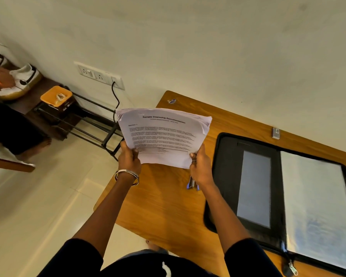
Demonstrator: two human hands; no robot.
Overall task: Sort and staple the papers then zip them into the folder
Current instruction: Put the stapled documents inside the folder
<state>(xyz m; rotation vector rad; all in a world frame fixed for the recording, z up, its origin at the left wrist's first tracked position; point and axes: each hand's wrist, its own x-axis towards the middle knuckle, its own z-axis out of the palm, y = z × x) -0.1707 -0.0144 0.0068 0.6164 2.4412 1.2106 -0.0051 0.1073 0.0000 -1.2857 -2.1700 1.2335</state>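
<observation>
Cream wall and pale tiled floor, wooden desk [168,206] running right along the wall. Far left: another person's hand on white sneakers [20,80] set on a dark bench, then an orange tub [56,95] on a black metal rack [92,124], wall socket strip [100,75] with a black cable plugged in.

Left hand [129,156], bangles on the wrist, grips the lower left corner of the paper stack [164,136], thumb on the front sheet, fingers curled behind. Stack is held up in the air over the desk's left end, top page headed "Sample Internship Documentation", top edges fanned and uneven, so not yet squared. Right hand [201,165] pinches the lower right corner the same way, thumb on top.

Handling guess: loose sheets, light, floppy, likely to slide apart; hold both bottom corners or the long sides, tap the edges on the desk to align before stapling at a top corner.

Stapler [192,181] looks to lie on the desk just below the right hand, partly hidden. Right of it the black zip folder [224,176] lies open flat, clear sleeve [316,206] on its right half, zip pull [292,268] at the near edge. Small grey object [275,133] by the wall, can't identify.
</observation>
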